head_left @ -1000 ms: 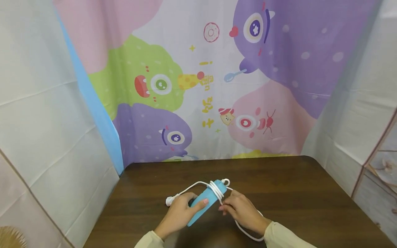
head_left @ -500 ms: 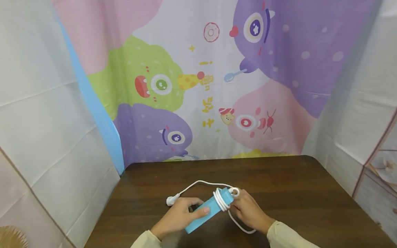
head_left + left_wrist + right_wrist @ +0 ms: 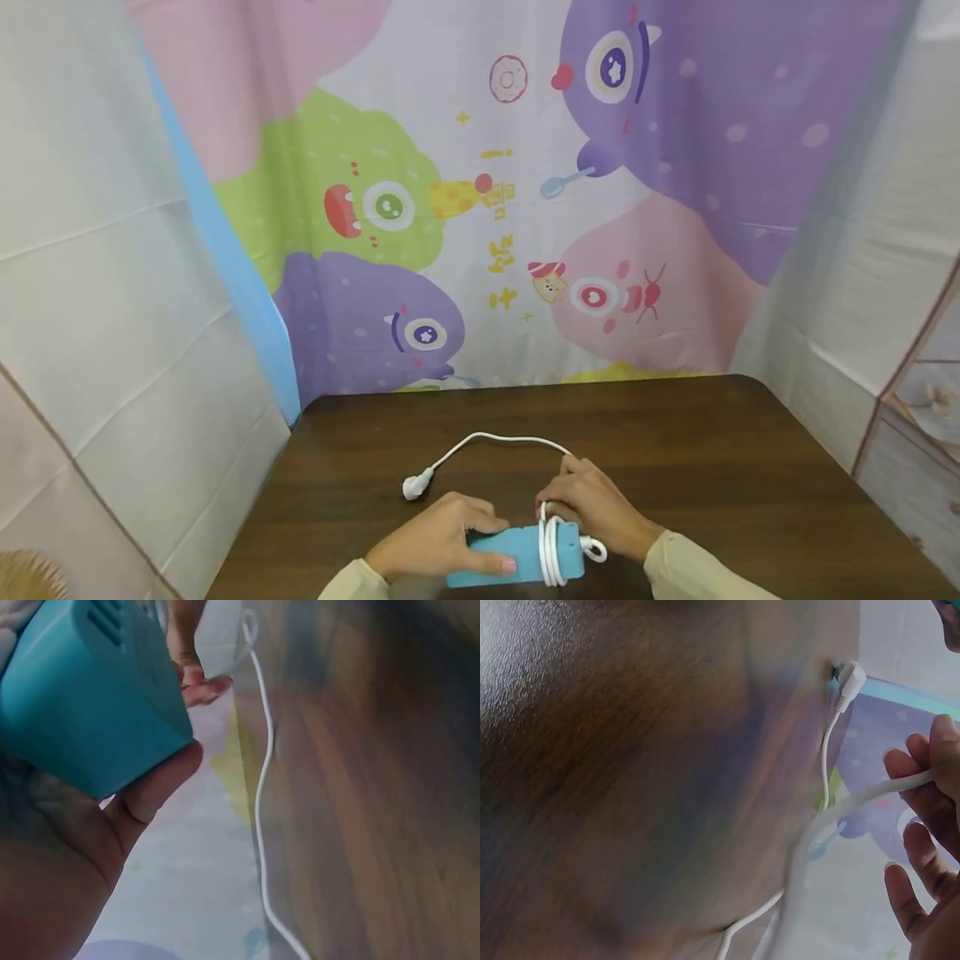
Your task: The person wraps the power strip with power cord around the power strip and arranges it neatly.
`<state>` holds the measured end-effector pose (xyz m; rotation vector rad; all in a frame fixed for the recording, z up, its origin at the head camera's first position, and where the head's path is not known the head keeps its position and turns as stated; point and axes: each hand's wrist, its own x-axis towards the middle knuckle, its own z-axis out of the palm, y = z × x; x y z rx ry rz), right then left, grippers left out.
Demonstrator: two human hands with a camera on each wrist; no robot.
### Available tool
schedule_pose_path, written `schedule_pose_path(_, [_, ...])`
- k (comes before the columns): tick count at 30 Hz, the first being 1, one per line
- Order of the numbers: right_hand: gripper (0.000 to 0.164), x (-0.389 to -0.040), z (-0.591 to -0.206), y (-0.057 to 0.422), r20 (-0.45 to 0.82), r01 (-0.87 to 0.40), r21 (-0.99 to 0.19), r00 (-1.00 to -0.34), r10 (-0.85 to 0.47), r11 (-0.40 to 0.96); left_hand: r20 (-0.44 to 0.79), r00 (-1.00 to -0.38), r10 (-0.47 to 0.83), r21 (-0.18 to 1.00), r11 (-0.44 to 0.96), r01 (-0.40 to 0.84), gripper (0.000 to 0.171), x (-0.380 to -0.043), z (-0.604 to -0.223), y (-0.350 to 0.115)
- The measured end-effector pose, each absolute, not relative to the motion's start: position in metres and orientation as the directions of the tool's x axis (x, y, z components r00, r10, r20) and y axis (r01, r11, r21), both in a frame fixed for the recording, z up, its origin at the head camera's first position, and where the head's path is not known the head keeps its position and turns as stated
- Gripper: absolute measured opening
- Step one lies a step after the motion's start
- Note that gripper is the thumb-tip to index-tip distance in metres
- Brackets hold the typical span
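Note:
My left hand (image 3: 438,537) grips a light blue power strip (image 3: 527,543) by its left part, thumb across the near side. Several turns of white cord (image 3: 552,557) wrap the strip near its right end, where a small cord loop (image 3: 596,550) sticks out. Just beyond that end, my right hand (image 3: 597,505) pinches the cord. In the right wrist view the cord (image 3: 870,796) passes between thumb and fingertips, the other fingers loosely bent. From there its free length runs over the table to a white plug (image 3: 416,485) on the left. Slots show on the strip (image 3: 97,712) in the left wrist view.
Beneath the hands lies a dark brown wooden table (image 3: 675,442). A curtain (image 3: 495,342) printed with cartoon monsters hangs behind its far edge. Pale cloth walls (image 3: 135,350) flank both sides, and a straw-coloured bristly thing (image 3: 30,575) shows at the lower left.
The power strip has turned from slanting to nearly level and come closer to the near edge. My right hand has shifted slightly right with the cord, while the plug has barely moved.

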<state>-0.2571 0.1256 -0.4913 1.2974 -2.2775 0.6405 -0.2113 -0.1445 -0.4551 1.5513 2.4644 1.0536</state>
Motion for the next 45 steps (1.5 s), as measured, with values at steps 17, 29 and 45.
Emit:
schedule_pose_path(17, [0.015, -0.259, -0.487, 0.118, 0.628, -0.845, -0.013, -0.422, -0.654, 0.534, 0.248, -0.532, 0.81, 0.14, 0.514, 0.846, 0.068, -0.213, -0.463, -0.148])
schedule_pose_path(29, [0.013, -0.245, -0.476, 0.103, 0.609, -0.813, -0.155, -0.526, -0.593, 0.562, 0.293, -0.656, 0.695, 0.006, 0.685, 0.728, 0.064, -0.21, -0.473, -0.138])
schedule_pose_path(45, [0.011, -0.241, -0.46, 0.093, 0.585, -0.739, -0.279, -0.637, -0.502, 0.613, 0.483, -0.761, 0.433, 0.007, 0.867, 0.498, 0.066, -0.212, -0.467, -0.131])
